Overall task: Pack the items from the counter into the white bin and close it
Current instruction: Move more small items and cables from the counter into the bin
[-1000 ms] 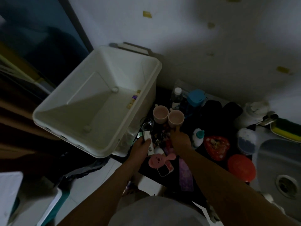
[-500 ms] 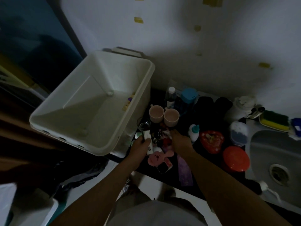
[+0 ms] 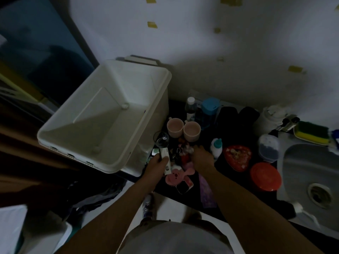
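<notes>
The left hand (image 3: pixel 157 166) is curled round a small white box (image 3: pixel 164 158), which is held low over the left edge of the tabletop (image 3: pixel 233 186), the thumb laid across the box. The right hand (image 3: pixel 202 158) is lowered, palm down, into a cluster of small items (image 3: pixel 183 153) just beyond a pink plush toy (image 3: pixel 174 177). Its fingertips are lost in the dim clutter, so it cannot be told whether anything is gripped. The white bin (image 3: pixel 91 129) is found just left of both hands, open-topped, with no lid on it. Its floor is seen almost bare, only a small dark speck being noted on the right wall. Packing is therefore judged to be at an early stage. Left on the tabletop are recorded: two pink mugs (image 3: pixel 175 126), a clear glass (image 3: pixel 161 141), a white-capped bottle (image 3: pixel 190 108), a blue-lidded bottle (image 3: pixel 210 109), a small teal-capped bottle (image 3: pixel 216 148), a red heart-shaped dish (image 3: pixel 237 157), a round red lid (image 3: pixel 265 176), a clear tub (image 3: pixel 268 147) with dark contents, a purple pouch (image 3: pixel 206 191) and a phone-like slab (image 3: pixel 184 187) partly under the toy. Whether the sponge (image 3: pixel 311 132) and white jar (image 3: pixel 273 116) beside the sink (image 3: pixel 300 171) are to be packed cannot be settled. Transfer of the box into the bin is judged the step in hand. Nearly all items, and the closing, are left to be done. No lid is identified with certainty.
</notes>
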The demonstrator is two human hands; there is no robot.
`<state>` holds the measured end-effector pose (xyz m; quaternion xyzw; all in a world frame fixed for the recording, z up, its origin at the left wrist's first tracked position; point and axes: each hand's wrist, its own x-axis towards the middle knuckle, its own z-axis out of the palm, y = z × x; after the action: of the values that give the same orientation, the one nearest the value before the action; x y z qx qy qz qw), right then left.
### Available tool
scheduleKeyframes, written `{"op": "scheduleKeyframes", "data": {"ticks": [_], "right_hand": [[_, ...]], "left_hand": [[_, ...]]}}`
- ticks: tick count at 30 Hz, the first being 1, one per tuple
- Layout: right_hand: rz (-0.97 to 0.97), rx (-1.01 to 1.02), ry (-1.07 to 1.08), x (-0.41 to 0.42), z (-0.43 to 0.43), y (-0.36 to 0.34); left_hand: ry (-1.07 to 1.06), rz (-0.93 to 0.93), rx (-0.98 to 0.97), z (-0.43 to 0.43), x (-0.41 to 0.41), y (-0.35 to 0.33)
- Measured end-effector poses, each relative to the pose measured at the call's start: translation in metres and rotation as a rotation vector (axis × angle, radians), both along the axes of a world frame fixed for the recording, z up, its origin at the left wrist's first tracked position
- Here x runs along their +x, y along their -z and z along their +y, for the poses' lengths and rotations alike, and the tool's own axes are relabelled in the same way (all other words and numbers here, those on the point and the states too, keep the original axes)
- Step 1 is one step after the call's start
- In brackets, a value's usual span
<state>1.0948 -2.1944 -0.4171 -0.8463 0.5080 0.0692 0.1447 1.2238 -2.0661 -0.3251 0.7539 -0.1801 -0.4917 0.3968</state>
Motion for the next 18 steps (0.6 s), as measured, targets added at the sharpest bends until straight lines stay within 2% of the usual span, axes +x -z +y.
{"op": "scheduleKeyframes", "data": {"ticks": [5,11,14,18], "right_hand": [[-0.280,0.082,0.150,0.001,0.005,-0.020],[-0.993,0.207,0.389,0.002,0.023,-0.060],[-1.060,0.241,0.443,0.005,0.027,-0.084],[-1.162,0.235,0.474,0.012,0.017,-0.107]], "left_hand": [[0.032,0.021,-0.026,-0.007,-0.004,-0.010],[0.033,0.035,-0.127,-0.027,0.000,-0.021],[-0.007,0.114,-0.182,-0.042,-0.001,-0.035],[0.010,0.126,-0.248,-0.065,0.007,-0.061]]}}
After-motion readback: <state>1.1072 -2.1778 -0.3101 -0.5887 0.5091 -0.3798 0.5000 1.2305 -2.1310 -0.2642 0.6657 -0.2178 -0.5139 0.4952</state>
